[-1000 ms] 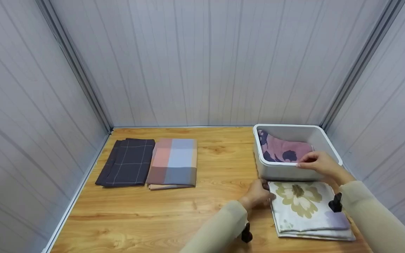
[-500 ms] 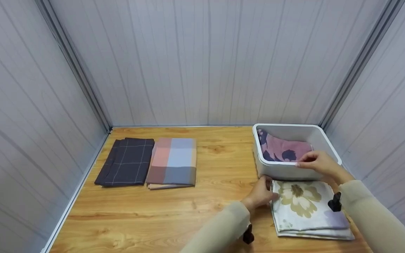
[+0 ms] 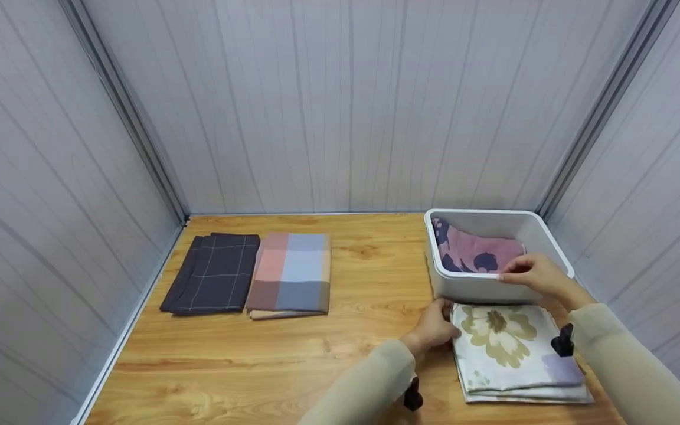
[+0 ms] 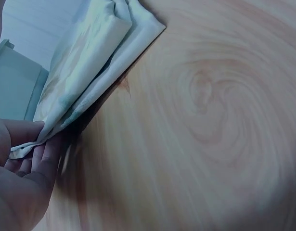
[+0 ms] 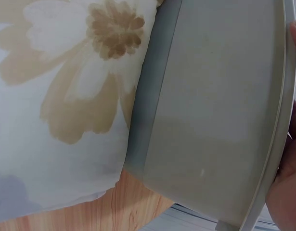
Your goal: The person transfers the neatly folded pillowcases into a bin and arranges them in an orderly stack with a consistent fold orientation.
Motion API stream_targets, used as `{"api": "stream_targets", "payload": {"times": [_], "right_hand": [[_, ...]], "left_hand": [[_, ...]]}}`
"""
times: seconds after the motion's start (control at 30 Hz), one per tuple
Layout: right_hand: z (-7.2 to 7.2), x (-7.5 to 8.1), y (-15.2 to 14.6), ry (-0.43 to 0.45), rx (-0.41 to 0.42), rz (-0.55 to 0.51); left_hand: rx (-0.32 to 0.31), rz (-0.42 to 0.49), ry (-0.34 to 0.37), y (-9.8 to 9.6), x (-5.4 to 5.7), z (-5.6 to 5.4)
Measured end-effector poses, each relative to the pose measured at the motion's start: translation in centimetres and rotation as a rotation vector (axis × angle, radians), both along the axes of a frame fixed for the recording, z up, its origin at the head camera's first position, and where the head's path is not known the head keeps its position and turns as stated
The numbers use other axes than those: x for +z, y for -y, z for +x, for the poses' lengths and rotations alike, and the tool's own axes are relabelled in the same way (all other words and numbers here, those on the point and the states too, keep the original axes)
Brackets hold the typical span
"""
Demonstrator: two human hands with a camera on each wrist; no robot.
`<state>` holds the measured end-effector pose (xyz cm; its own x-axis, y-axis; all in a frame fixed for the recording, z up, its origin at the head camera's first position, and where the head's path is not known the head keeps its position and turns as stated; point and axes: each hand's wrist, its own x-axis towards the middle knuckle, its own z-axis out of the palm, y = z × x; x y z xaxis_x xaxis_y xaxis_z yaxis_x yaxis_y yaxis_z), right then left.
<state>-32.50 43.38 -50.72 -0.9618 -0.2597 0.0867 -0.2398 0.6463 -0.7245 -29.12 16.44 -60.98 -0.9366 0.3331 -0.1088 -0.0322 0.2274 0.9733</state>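
A folded white cloth [image 3: 511, 348] with a beige flower print lies at the right front of the table. My left hand [image 3: 433, 326] is at its far left corner. In the left wrist view the thumb [image 4: 25, 131] lies over the cloth's edge and the fingers [image 4: 47, 161] under it, pinching the layers. Behind this cloth stands a white plastic box [image 3: 487, 289] with a pink cloth [image 3: 479, 251] with dark blue blotches inside. My right hand [image 3: 538, 277] grips the box's front rim with bent fingers; the box wall [image 5: 210, 110] fills much of the right wrist view.
On the left of the wooden table [image 3: 245, 360] lie a folded dark checked cloth [image 3: 219, 273] and a folded pastel plaid cloth [image 3: 293, 268], side by side. Pale panel walls [image 3: 328, 106] enclose the table at the back and both sides.
My left hand moved slightly toward the box, then back left and nearer. The flowered cloth has shifted a little to the left with it. My right hand and the box stay put.
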Motion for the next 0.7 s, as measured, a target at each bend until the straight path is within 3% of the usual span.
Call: {"api": "stream_targets", "payload": {"times": [0.23,0.6,0.7], "right_hand": [[0.2,0.2,0.1,0.022,-0.018,0.008],[-0.1,0.0,0.0,0.034,-0.019,-0.010],[0.0,-0.2,0.1,0.036,-0.025,-0.020]], "left_hand": [[-0.047,-0.022,-0.029,1.9,0.1,-0.4],[-0.067,0.063,0.087,6.0,0.6,-0.7],[-0.076,0.068,0.086,7.3,0.6,-0.9]]}}
